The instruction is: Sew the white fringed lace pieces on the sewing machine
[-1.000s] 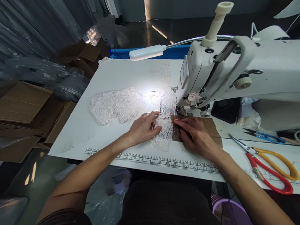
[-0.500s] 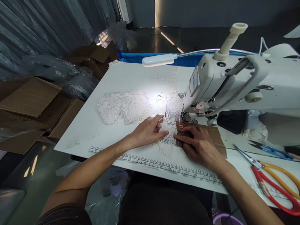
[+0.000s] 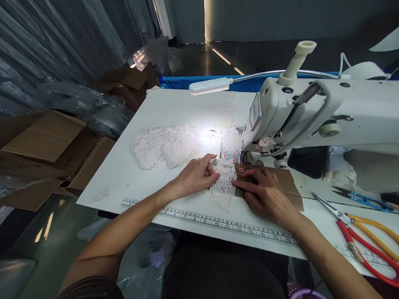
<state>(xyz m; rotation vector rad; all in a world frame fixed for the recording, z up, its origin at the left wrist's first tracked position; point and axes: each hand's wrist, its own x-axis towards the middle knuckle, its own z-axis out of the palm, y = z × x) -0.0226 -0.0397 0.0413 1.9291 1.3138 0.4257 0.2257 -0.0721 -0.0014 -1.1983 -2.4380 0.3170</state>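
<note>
A strip of white lace lies on the white table and runs under the presser foot of the white sewing machine. My left hand rests flat on the lace's left edge, fingers pointing toward the needle. My right hand presses down on the lace's right edge and on a brown taped patch beside it. More lace is bunched to the left under the lamp light.
Red and yellow scissors and small blue snips lie at the right. A gooseneck lamp hangs over the work. A printed ruler lines the table's front edge. Cardboard boxes and plastic bags sit on the floor at the left.
My hands have stayed on the lace by the needle, sliding slightly forward. The view has shifted as my head moved.
</note>
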